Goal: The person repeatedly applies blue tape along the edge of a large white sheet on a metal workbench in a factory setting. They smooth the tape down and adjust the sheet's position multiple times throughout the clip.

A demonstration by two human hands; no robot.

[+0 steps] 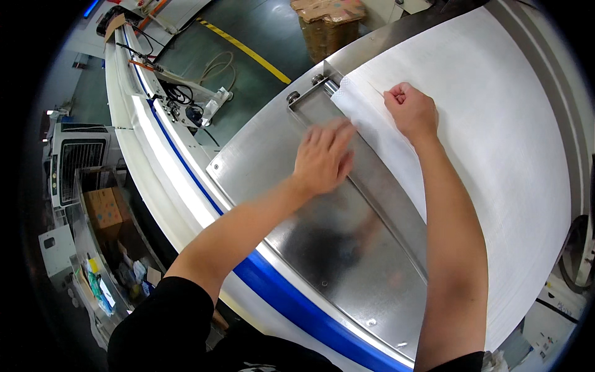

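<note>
Standing at the top edge of the view, a brown cardboard box wrapped in tape sits on the dark floor beside a yellow floor stripe. A second, smaller cardboard box rests low at the left, among small packets that are too blurred to tell apart. On the steel desk, a wide white sheet of thin, faintly textured material covers the right half, its left edge running along a raised metal rail. The right hand is closed into a fist, its fingers pinching the sheet near its upper left corner. The left hand, blurred, hovers flat with fingers spread wide and holding nothing, over the rail just beside the sheet's edge. A blue strip borders the desk.
</note>
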